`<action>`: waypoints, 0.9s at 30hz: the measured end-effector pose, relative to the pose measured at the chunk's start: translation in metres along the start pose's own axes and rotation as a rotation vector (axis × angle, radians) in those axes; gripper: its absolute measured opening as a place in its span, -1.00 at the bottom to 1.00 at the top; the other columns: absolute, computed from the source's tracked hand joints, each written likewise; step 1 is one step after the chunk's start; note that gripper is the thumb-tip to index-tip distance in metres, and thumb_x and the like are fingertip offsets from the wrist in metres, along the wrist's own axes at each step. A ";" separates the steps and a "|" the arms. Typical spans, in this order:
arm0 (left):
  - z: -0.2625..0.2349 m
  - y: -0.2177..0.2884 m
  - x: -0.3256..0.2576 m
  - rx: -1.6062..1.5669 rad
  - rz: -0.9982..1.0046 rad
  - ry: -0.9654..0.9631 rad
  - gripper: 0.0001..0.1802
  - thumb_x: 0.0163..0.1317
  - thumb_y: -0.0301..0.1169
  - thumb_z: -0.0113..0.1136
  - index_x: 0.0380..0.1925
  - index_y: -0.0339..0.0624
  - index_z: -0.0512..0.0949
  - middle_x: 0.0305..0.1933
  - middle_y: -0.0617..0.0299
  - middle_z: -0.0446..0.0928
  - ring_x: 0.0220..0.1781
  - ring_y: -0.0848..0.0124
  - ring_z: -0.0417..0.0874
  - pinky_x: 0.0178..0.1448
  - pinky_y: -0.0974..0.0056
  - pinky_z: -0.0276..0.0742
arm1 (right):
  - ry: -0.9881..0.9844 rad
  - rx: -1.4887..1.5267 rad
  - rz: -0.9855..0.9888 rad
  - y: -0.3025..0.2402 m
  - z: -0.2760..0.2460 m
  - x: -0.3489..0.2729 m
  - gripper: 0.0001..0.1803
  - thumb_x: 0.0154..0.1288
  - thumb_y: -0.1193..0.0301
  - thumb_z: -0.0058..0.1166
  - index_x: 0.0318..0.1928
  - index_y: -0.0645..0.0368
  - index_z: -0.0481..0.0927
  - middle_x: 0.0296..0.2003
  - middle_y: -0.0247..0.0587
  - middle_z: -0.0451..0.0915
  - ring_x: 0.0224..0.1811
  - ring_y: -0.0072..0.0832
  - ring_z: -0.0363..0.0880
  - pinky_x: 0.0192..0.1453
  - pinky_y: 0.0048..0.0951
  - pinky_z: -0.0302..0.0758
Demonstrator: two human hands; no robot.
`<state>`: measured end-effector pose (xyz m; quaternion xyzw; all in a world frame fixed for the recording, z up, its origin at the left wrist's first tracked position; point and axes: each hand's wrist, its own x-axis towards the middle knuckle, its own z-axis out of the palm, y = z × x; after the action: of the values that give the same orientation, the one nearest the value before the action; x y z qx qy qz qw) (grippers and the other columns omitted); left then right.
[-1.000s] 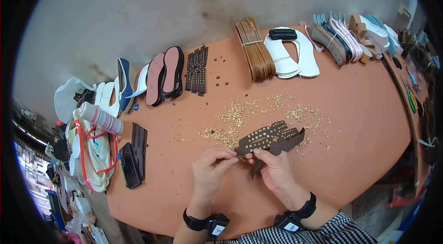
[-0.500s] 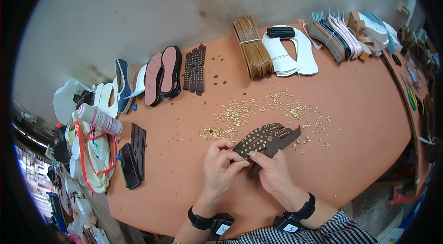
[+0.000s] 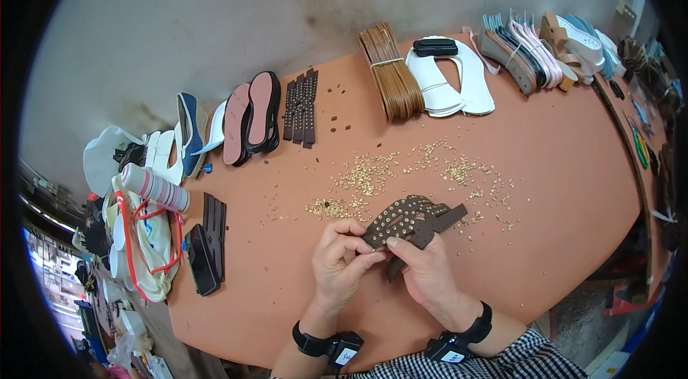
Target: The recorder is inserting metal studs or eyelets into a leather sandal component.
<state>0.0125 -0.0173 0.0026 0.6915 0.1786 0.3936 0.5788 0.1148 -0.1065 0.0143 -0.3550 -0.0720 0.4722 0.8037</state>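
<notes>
Both the left hand (image 3: 344, 261) and right hand (image 3: 423, 271) pinched the brown studded straps (image 3: 412, 218) (fingers closed). Gold studs (image 3: 401, 171) lay scattered on the orange counter (image 3: 559, 164).

White red-handled bag (image 3: 143, 250) at table's left edge

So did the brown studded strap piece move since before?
Yes. The strap piece has shifted a little left, toward the black strips at the table's left edge, and away from the right edge of the gold studs.
</notes>
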 end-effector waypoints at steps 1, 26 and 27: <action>0.000 0.001 0.001 0.020 0.021 -0.005 -0.79 -0.17 -0.70 0.31 -0.52 -0.31 0.47 -0.17 0.17 0.32 -0.19 0.43 0.44 -0.14 0.39 0.45 | -0.009 -0.009 -0.010 0.001 -0.001 0.000 -0.91 0.16 0.63 -0.03 -0.30 0.26 0.49 -0.39 -0.33 0.54 -0.37 -0.65 0.49 -0.27 -0.61 0.45; 0.001 0.004 0.002 -0.030 -0.102 0.020 -0.81 -0.22 -0.66 0.33 -0.61 -0.26 0.49 -0.26 0.21 0.39 -0.20 0.45 0.38 -0.16 0.44 0.33 | -0.080 0.034 0.100 0.003 -0.006 0.003 -0.89 0.17 0.62 -0.04 -0.27 0.25 0.48 -0.34 -0.39 0.50 -0.31 -0.67 0.45 -0.22 -0.61 0.41; 0.000 0.004 0.002 -0.025 -0.094 0.018 -0.81 -0.21 -0.66 0.32 -0.61 -0.26 0.49 -0.26 0.21 0.38 -0.20 0.46 0.38 -0.17 0.44 0.34 | -0.078 0.030 0.096 0.002 -0.004 0.003 -0.89 0.17 0.62 -0.04 -0.27 0.25 0.48 -0.34 -0.38 0.51 -0.31 -0.66 0.46 -0.22 -0.60 0.41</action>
<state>0.0135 -0.0168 0.0073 0.6715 0.2110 0.3745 0.6035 0.1168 -0.1055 0.0089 -0.3272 -0.0788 0.5248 0.7818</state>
